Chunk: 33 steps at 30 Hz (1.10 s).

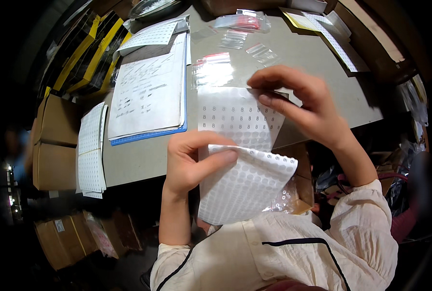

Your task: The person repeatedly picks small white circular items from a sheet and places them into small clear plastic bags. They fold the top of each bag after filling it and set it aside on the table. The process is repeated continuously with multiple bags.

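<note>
My left hand (191, 160) pinches a white sheet of round stickers (245, 179) between thumb and fingers. The sheet is folded over; its lower flap hangs toward my lap, covered in rows of pale circles. Its upper part, with rows of printed stickers, lies at the table's near edge. My right hand (308, 102) is over the sheet's upper right corner, fingers curled and thumb bent close to the index finger. What sits between those fingertips, if anything, I cannot make out. Small clear bags (213, 70) lie just beyond the sheet.
Papers on a blue clipboard (148, 92) lie to the left, beside a banded stack of sticker sheets (92, 150). A cardboard box (56, 140) stands farther left. More small bags (240, 22) and sheets (329, 34) lie at the back. Small discs (284, 196) show beneath the held sheet.
</note>
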Motion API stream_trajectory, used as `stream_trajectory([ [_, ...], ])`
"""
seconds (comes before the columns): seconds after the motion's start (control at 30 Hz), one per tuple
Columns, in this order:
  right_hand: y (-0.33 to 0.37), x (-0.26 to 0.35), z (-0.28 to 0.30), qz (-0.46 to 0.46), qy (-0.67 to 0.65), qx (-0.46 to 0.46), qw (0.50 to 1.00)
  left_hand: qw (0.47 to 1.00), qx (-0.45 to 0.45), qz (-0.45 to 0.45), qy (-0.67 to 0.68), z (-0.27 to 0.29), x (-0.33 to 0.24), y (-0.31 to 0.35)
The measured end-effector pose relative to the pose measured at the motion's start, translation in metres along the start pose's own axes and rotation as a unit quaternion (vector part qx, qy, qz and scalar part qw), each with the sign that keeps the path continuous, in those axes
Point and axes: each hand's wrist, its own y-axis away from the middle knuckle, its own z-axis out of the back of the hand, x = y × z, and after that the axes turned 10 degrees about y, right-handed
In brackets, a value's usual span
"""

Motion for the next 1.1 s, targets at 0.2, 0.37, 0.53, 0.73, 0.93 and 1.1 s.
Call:
stream_trajectory([
  [0.2, -0.010, 0.008, -0.011, 0.190, 0.237, 0.027, 0.952, 0.999, -0.046, 0.009, 0.027, 0.000, 0.002, 0.001],
  [0.37, -0.009, 0.002, -0.019, 0.134, 0.193, 0.087, 0.968, 0.999, -0.011, -0.022, 0.026, 0.003, 0.002, 0.001],
  [0.53, -0.001, 0.000, -0.026, -0.012, -0.008, 0.117, 0.993, 0.999, 0.017, -0.047, -0.008, 0.006, 0.005, 0.001],
  [0.73, 0.000, 0.005, -0.024, -0.051, -0.017, 0.080, 0.995, 0.997, 0.020, -0.065, -0.043, 0.007, 0.009, 0.000],
  [0.93, 0.001, 0.003, -0.030, 0.010, 0.041, 0.012, 0.999, 0.997, 0.001, -0.045, -0.055, 0.004, 0.006, 0.000],
  [1.1, 0.009, 0.006, -0.019, -0.043, 0.047, 0.049, 0.997, 0.999, -0.039, -0.033, -0.014, 0.003, 0.012, -0.002],
])
